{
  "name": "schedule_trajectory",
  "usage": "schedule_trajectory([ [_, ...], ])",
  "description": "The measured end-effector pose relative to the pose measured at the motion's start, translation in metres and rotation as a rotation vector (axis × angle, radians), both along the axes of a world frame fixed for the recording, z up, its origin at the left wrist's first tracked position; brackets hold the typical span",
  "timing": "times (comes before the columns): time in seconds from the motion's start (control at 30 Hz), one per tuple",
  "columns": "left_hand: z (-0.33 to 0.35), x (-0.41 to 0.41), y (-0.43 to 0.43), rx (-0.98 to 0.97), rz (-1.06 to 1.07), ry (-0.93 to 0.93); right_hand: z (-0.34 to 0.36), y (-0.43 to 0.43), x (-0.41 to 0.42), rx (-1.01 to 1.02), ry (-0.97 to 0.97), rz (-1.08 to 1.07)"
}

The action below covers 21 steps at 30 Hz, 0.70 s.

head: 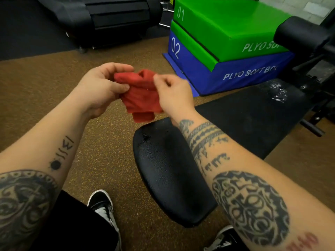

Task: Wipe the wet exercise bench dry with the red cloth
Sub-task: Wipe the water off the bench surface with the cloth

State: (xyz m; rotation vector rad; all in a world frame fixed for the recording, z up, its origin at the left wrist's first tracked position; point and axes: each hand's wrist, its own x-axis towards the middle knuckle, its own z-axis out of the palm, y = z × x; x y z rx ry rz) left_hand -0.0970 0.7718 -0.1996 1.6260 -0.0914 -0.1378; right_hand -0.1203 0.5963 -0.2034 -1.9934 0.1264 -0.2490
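Red cloth [140, 95] bunched in mid-air between left hand [101, 88] and right hand [174, 95] — both pinching it; black exercise bench [244, 120] below, droplets [277, 91] at far end.

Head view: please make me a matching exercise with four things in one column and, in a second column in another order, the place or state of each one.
Things:
1. red cloth
2. exercise bench
3. green box
4. blue box

Places or states:
A. at the bottom of the stack, marked 02
B. held in the air by the left hand and the right hand
C. black pad with water drops at its far end
D. on top of the stack, marked 01

Pairs: 1-B, 2-C, 3-D, 4-A
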Motion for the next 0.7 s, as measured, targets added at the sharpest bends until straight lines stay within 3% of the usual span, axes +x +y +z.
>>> schedule_trajectory([
  [0.1,-0.005,0.004,-0.001,0.308,0.106,-0.133,0.008,0.005,0.014,-0.147,-0.006,0.014],
  [0.2,-0.013,0.013,0.001,0.367,0.208,-0.203,0.007,0.007,0.023,-0.083,-0.053,-0.039],
  [0.37,-0.009,0.020,-0.003,0.045,0.162,-0.091,0.005,0.002,0.035,0.145,0.020,-0.091],
  [0.5,-0.007,0.019,-0.011,-0.069,0.145,-0.083,-0.001,-0.004,0.038,0.053,0.101,-0.002],
  [0.7,-0.004,0.015,-0.019,-0.091,0.001,-0.133,-0.006,-0.003,0.031,-0.185,-0.002,0.322],
])
